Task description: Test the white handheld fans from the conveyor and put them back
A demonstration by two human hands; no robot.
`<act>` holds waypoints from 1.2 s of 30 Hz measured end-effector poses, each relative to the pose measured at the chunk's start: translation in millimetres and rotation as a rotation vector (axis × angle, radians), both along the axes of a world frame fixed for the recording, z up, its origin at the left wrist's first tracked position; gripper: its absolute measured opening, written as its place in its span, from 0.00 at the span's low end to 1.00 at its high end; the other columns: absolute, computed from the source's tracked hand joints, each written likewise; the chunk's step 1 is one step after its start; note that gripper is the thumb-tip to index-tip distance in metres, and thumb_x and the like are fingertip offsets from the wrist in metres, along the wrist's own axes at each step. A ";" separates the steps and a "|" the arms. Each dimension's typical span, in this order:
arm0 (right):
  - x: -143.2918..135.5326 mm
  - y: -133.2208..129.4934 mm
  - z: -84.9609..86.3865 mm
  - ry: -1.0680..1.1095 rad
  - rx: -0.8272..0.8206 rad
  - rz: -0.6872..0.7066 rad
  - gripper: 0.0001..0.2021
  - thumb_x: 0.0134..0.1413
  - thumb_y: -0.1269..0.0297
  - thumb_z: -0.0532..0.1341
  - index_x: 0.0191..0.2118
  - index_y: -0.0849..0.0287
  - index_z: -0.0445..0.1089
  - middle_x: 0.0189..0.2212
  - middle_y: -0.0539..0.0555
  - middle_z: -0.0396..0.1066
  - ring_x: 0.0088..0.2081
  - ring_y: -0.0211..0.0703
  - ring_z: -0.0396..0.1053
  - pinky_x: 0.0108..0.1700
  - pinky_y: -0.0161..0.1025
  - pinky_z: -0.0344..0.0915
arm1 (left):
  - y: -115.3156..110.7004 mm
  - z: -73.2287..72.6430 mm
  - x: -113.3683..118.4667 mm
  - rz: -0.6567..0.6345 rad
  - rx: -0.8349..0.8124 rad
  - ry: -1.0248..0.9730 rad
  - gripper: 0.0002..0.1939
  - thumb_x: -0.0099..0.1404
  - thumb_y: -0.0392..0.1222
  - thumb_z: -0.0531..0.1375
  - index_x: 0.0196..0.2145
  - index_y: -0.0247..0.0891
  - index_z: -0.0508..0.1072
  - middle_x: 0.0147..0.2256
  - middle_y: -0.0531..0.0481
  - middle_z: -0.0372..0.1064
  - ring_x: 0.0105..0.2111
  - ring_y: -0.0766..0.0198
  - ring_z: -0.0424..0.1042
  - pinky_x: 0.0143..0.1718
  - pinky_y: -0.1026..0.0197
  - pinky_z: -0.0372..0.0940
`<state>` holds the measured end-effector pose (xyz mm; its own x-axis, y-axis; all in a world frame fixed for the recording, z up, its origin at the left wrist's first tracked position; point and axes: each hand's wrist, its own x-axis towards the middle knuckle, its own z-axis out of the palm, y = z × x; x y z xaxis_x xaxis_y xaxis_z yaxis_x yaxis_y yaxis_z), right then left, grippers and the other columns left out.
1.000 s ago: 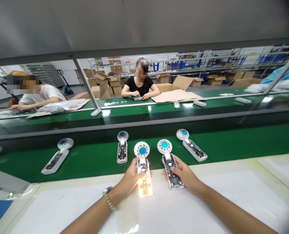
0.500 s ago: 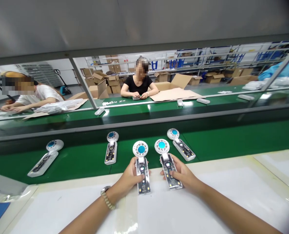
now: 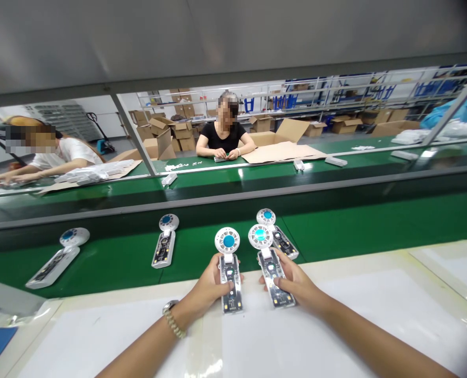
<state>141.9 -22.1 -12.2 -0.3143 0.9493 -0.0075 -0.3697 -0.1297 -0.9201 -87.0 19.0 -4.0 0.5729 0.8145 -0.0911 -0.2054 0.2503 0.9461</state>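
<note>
My left hand (image 3: 214,283) is wrapped round a handheld fan (image 3: 231,296) with a clear handle, a visible circuit board and a round white head with a blue centre. A similar fan (image 3: 277,294) is in my right hand (image 3: 294,278), its head tilted a little left. Both thumbs lie on the handles' fronts. The two held fans are side by side, apart, over the near edge of the green belt (image 3: 201,262). Behind the right one lies another fan (image 3: 283,242), partly covered by it. Two more fans, one (image 3: 164,249) nearer and one (image 3: 54,266) at far left, rest on the belt.
White-covered worktop (image 3: 99,336) in front of me. A metal rail (image 3: 201,198) crosses beyond the belt. Across it, a person in black (image 3: 222,139) and a person in white (image 3: 70,152) sit at a second belt with white parts and cardboard. A metal panel (image 3: 217,42) hangs overhead.
The fans lying on the near belt have shifted left, and white parts on the far belt have moved right. Both hands hold their fans almost unmoved. The person in white has reached further left.
</note>
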 end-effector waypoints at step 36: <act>47.3 40.5 1.4 0.092 -0.257 -0.261 0.32 0.50 0.37 0.46 0.38 0.64 0.68 0.15 0.51 0.67 0.15 0.40 0.63 0.19 0.36 0.60 | 29.7 19.2 -19.3 0.420 -0.254 0.129 0.31 0.56 0.66 0.50 0.28 0.31 0.69 0.24 0.43 0.70 0.23 0.61 0.70 0.29 0.57 0.67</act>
